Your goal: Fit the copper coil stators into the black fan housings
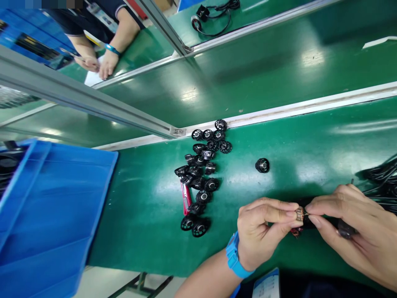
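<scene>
My left hand (263,231), with a blue wristband (236,255), pinches a small copper-wound coil core (299,215) between thumb and fingers. Facing it, my right hand (350,227) has thumb and forefinger closed on a thin wire at the core's right side. A dark object (345,229) shows under the right palm; its kind is unclear. Below the core, partly covered by my fingers, are red and copper windings (296,232). One black round motor housing (263,165) sits alone on the green table (149,231) beyond my hands.
Several black motor housings (203,196) cluster left of my hands, around a red cutter knife (186,198). A blue bin (62,207) stands at left. Black cables (381,182) lie at right. Beyond a metal post (124,111), another person's hands (108,64) rest over paper.
</scene>
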`<state>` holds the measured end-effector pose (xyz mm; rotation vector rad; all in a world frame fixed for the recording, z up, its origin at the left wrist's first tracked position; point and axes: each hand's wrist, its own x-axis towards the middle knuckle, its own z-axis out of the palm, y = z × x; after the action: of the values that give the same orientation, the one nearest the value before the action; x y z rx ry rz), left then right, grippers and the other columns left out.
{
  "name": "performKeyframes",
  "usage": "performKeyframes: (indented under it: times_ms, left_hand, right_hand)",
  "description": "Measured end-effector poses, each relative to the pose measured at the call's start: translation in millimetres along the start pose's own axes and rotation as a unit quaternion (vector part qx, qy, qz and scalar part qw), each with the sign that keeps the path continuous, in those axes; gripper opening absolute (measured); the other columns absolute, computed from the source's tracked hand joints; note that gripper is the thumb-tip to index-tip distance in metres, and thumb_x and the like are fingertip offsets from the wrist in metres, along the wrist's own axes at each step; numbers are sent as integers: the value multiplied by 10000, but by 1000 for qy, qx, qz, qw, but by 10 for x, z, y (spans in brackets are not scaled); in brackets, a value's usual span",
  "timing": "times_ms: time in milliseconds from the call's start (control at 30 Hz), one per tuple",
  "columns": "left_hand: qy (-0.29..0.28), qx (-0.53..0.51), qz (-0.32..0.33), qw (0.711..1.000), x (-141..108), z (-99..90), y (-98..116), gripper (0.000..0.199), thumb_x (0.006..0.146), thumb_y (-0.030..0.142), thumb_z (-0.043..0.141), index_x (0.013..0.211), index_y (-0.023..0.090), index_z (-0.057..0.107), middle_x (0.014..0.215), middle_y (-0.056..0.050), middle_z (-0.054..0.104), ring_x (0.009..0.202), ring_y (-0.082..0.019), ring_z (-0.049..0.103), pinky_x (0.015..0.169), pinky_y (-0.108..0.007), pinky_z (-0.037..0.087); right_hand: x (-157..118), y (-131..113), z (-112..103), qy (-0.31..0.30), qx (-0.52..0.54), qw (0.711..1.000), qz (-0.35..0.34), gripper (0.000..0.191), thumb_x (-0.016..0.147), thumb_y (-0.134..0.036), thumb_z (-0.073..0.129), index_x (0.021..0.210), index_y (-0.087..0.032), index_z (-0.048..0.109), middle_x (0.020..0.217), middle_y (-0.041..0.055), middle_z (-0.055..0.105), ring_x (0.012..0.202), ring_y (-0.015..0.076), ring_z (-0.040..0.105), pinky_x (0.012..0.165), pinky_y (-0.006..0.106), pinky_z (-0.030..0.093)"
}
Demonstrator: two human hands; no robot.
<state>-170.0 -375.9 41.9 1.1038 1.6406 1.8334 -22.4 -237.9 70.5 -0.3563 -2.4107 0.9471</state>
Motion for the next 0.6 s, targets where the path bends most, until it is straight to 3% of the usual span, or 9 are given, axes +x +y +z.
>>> performKeyframes:
  times_ms: [367,467,600]
  left_hand:
    - [-3,4,32,999,-20,1,9,169,839,98,871,897,204,753,974,-4,828,857,-152,830,775,-213,703]
    - [-7,17,38,999,-19,-16,21,159,854,99,858,902,206,750,972,-9,827,866,-144,827,786,-203,698]
    - [-22,21,51,998,-29,-33,20,185,868,53,827,934,205,744,1001,-10,827,877,-133,825,785,-181,690]
  right_hand:
    - [-60,-15,20,9,2,1000,-24,132,1003,-100,605,1014,-203,688,937,-13,748,742,106,617,736,308,443]
    - [-41,0,33,14,-6,1000,-25,87,1028,-178,620,1079,-203,685,961,-9,753,778,112,635,751,305,459]
    - [-6,1,35,34,-38,998,-31,194,1042,-298,655,1208,-199,681,900,-19,749,714,105,622,693,295,471]
